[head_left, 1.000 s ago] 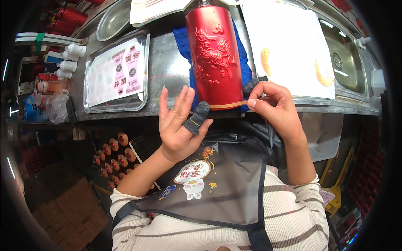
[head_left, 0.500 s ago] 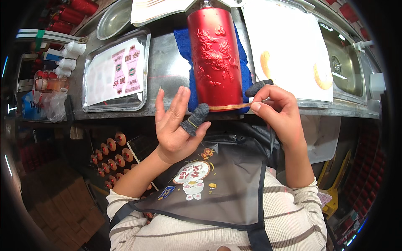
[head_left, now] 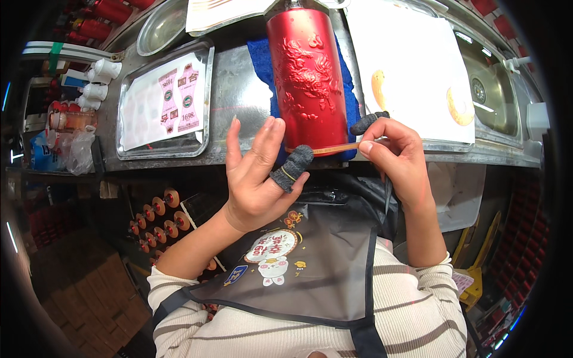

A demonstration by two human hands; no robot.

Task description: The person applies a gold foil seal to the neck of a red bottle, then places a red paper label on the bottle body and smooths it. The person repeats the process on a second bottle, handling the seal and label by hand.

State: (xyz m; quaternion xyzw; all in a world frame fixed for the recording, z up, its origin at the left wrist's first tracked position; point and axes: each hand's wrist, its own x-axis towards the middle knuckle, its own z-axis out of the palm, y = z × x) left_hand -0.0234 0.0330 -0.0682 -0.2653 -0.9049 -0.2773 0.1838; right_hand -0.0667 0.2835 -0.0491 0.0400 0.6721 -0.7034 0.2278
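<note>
A glossy red bottle [head_left: 307,77] with a raised dragon relief lies on its side on a blue cloth [head_left: 261,62], its base toward me. Along the base edge runs a narrow gold strip [head_left: 336,148]. My right hand [head_left: 399,156] pinches the strip's right end between thumb and finger; a grey finger cover [head_left: 369,123] sticks out beyond it. A thin dark pointed tool [head_left: 388,196] shows beneath that palm. My left hand [head_left: 255,176] is open, fingers spread, its index finger in a grey cover [head_left: 292,169] touching the strip at the bottle's left edge.
Left of the bottle, a metal tray [head_left: 208,98] holds sheets of pink-printed labels [head_left: 179,95]. A round metal bowl [head_left: 161,30] sits behind it. To the right are a white sheet [head_left: 412,71] with two orange curved marks and a steel sink [head_left: 492,89]. The bench edge runs before me.
My left hand has shifted slightly right, its covered finger now farther along the base. The bottle has turned a little, while my right hand keeps its pinch on the strip.
</note>
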